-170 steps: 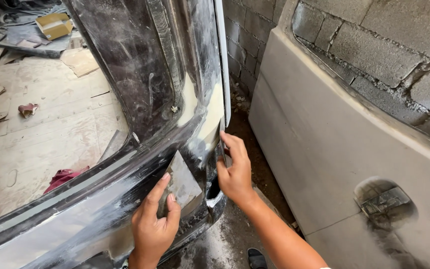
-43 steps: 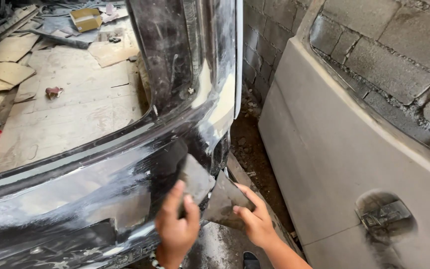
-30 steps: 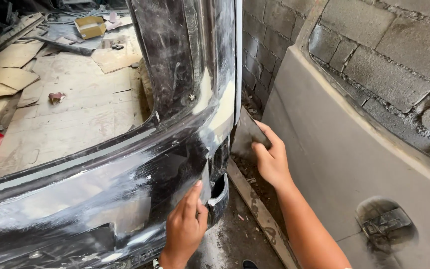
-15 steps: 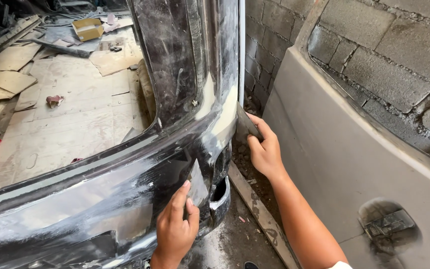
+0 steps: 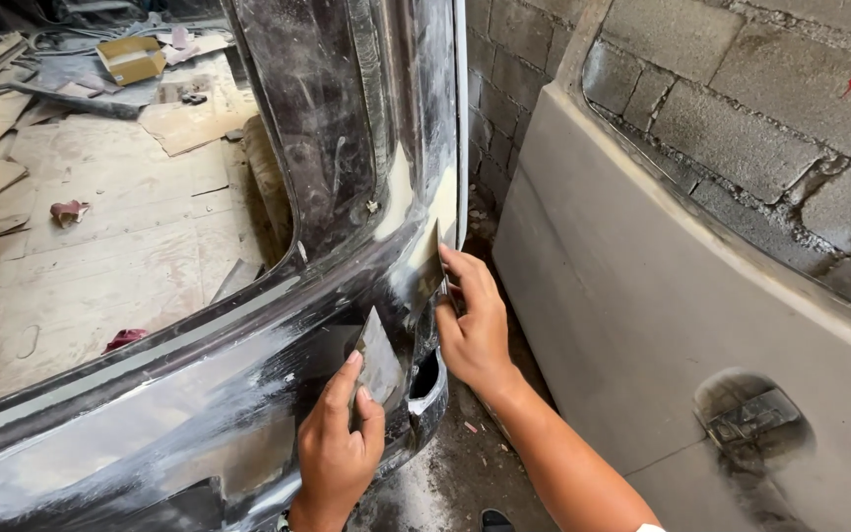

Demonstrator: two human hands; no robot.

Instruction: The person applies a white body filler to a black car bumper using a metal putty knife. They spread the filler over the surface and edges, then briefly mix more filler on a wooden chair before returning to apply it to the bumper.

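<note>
A black, scuffed car body panel [image 5: 248, 394] with a window opening stands in front of me, with pale filler patches [image 5: 401, 197] near its right corner. My left hand [image 5: 337, 448] presses a thin grey sheet [image 5: 378, 360] flat against the panel's lower part. My right hand [image 5: 473, 320] holds a second thin grey sheet [image 5: 437, 258] against the panel's right edge, fingers pointing up along the filler. The two hands are close together but apart. A dark opening [image 5: 425, 374] in the panel lies between them.
A grey primed panel [image 5: 622, 296] with a recessed handle pocket [image 5: 751, 419] leans on a block wall [image 5: 741, 89] at the right. Through the window opening I see cardboard sheets [image 5: 100, 246], a small box [image 5: 130, 57] and red rags [image 5: 125, 340] on the floor.
My right hand has carried its grey sheet from low beside the left hand up to the panel's right edge and pressed it there. The left hand has stayed on the lower part.
</note>
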